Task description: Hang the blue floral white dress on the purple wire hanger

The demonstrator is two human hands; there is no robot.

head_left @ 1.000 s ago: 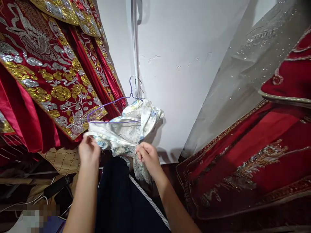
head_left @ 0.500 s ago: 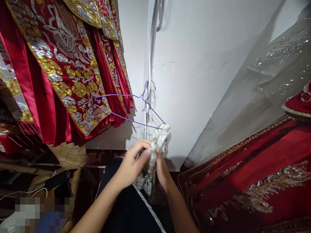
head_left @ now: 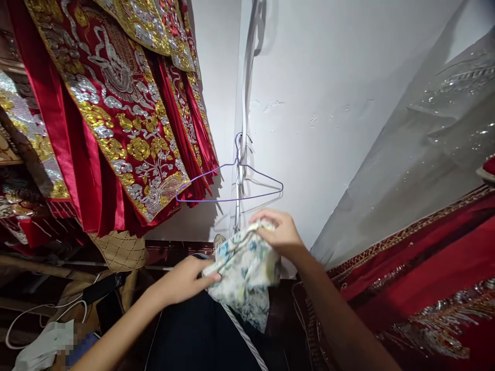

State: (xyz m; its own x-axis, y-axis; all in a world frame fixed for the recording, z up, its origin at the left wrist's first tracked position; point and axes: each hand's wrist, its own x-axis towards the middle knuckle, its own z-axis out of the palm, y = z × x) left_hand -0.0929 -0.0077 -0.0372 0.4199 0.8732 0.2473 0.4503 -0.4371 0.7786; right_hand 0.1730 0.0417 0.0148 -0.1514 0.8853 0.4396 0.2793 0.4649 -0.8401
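Observation:
A white cloth garment with a blue and green floral print (head_left: 243, 273) is stretched between my two hands above my lap; its exact kind I cannot make out. My left hand (head_left: 191, 281) pinches its left edge between thumb and fingers. At its upper right edge, my right hand (head_left: 280, 232) grips the bunched fabric. Just beyond the cloth, a purple wire hanger (head_left: 228, 200) hangs bare by its hook from a white strap or cord (head_left: 244, 93) on the wall. The hanger and the cloth are apart.
Red garments with gold and silver embroidery (head_left: 135, 129) hang on the left. A red beaded garment (head_left: 425, 288) and a sheer sparkly cover (head_left: 410, 154) occupy the right. Lower left, a white cable (head_left: 23, 309) and a black object (head_left: 103, 288) lie near wooden bars.
The cloth has come off the hanger's right end and is now spread between my hands, which have moved apart. The hanger has swung to face me more squarely.

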